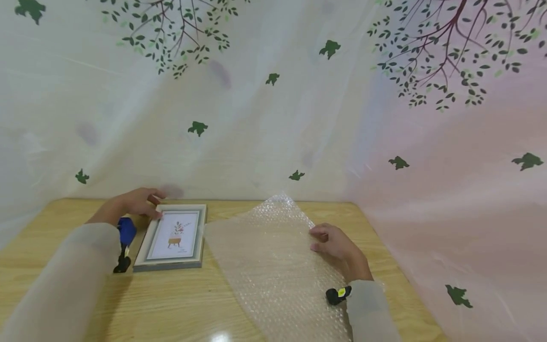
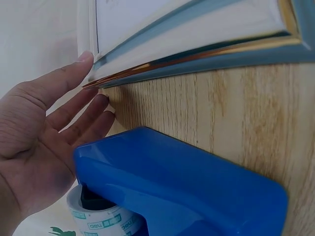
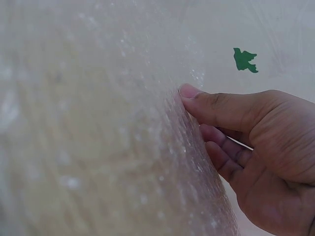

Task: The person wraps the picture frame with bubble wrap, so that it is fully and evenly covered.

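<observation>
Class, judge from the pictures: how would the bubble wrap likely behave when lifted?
The bubble wrap probably sags and bends, being a thin, see-through sheet. It seems light: the right hand pinches only its edge.

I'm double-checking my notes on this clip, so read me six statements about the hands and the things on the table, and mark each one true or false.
1. The right hand pinches an edge of the bubble wrap. True.
2. The left hand is at a corner of the picture frame. True.
3. The picture frame lies face down. False: it lies face up on the wooden table.
4. A blue tape dispenser is to the left of the picture frame in the head view. True.
5. The bubble wrap covers the picture frame. False: the wrap is to its right, and the picture shows uncovered.
6. The left hand grips the bubble wrap. False: only the right hand holds it.
</observation>
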The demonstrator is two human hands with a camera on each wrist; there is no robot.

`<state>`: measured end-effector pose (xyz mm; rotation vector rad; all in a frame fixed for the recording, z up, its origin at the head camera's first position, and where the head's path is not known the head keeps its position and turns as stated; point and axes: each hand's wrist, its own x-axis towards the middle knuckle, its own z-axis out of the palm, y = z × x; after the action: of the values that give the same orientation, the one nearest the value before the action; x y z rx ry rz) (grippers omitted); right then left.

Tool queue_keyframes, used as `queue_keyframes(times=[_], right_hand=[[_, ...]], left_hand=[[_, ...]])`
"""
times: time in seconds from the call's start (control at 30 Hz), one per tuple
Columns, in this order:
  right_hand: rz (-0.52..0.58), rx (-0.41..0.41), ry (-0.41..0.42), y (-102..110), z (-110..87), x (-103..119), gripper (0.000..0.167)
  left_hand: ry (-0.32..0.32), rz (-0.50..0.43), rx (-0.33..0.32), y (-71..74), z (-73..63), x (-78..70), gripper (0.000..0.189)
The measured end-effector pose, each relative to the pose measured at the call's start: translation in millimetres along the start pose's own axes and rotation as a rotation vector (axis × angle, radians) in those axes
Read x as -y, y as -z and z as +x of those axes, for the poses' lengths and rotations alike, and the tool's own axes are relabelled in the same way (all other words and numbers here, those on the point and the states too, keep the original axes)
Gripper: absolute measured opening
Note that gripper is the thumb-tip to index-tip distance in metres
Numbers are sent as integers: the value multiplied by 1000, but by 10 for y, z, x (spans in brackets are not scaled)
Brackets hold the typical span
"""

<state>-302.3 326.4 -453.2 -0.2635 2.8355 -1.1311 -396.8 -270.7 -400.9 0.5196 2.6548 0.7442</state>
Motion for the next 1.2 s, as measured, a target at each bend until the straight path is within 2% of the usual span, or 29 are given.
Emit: queue_keyframes(times=[0.27,0.53,0.8,1.07,1.2], right_hand=[[-23,-1,-16,16,-11,10,42],[-50,5,-15,31,-1,16,43],[-37,4,-9,23,-9,18,42],[-28,3,-25,10,-10,13,43],[-29,8,-25,11,-16,24,43]], left_hand=[[10,-40,38,19,13,-22,79],[49,-114,60,20,91,89,90],[43,-137,84,31,104,103,85],[74,-153,96,20,103,120,78],[69,-172,103,27,93,124,76]])
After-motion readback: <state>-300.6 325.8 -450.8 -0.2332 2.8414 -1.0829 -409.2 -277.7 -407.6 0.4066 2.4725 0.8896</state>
